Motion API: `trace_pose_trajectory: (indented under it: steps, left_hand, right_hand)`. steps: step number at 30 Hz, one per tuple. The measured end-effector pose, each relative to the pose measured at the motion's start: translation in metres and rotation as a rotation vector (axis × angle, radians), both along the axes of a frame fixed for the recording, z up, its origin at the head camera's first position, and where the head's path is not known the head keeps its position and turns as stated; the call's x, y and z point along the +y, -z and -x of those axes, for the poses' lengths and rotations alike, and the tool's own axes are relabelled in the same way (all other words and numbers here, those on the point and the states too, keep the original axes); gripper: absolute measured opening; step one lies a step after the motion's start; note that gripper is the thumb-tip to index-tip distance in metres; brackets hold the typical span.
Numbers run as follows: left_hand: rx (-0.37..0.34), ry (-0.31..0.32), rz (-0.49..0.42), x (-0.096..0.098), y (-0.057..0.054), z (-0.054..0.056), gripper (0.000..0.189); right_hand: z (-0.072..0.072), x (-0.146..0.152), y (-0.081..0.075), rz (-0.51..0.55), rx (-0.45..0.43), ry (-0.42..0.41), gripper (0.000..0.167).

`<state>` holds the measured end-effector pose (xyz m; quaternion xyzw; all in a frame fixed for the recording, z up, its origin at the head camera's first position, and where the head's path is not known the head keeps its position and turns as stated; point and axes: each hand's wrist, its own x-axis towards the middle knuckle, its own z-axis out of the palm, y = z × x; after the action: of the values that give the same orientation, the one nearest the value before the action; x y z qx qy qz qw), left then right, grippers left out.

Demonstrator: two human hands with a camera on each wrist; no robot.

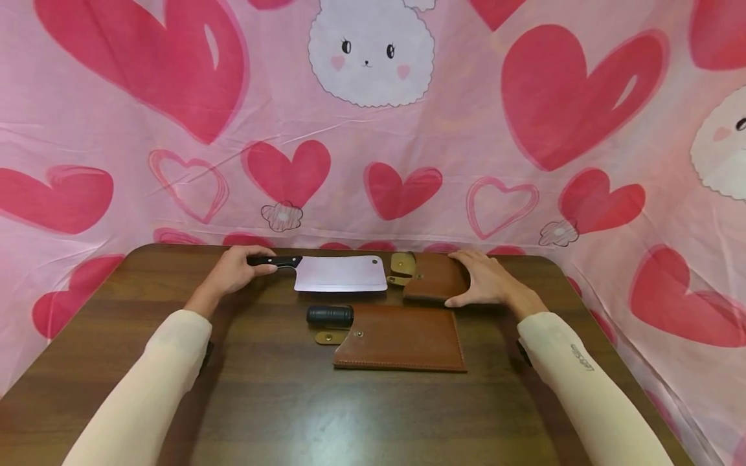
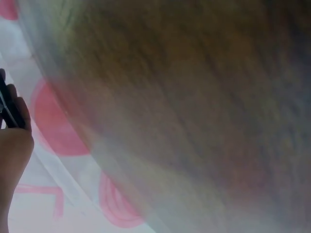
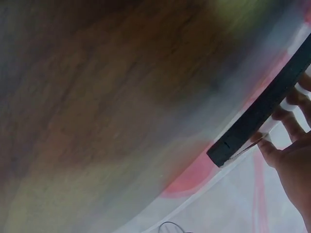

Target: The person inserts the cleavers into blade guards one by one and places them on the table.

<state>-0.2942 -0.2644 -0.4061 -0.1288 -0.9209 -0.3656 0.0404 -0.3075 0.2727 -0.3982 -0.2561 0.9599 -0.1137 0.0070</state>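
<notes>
My left hand [image 1: 241, 266] grips the black handle [image 1: 285, 261] of a cleaver near the table's far edge; part of that hand [image 2: 14, 150] shows in the left wrist view. The cleaver's broad, shiny blade [image 1: 340, 274] points right, with a small hole at its far corner. My right hand [image 1: 482, 278] holds the right end of a small brown leather sheath [image 1: 434, 275], thumb at the near edge and fingers at the far one. Nearer me lies a larger brown sheath [image 1: 402, 340], with a ribbed black object [image 1: 329, 316] at its open left end.
The dark wooden table [image 1: 262, 401] carries everything. Pink cloth with hearts [image 1: 402, 191] hangs right behind its far edge and along the sides. A snap strap [image 1: 331, 338] sticks out left from the larger sheath. A long dark bar [image 3: 262, 107] crosses the right wrist view.
</notes>
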Motion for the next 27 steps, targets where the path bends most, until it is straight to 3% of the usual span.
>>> trace_pose_trajectory:
  steps: [22, 27]
  left_hand:
    - [0.012, 0.000, -0.018, 0.010, -0.009, -0.007, 0.035]
    - [-0.005, -0.011, -0.074, 0.009, -0.008, -0.009, 0.037]
  right_hand:
    - [-0.018, -0.020, -0.005, 0.049, 0.078, -0.081, 0.116]
    - [-0.021, -0.022, -0.006, 0.069, 0.117, -0.094, 0.114]
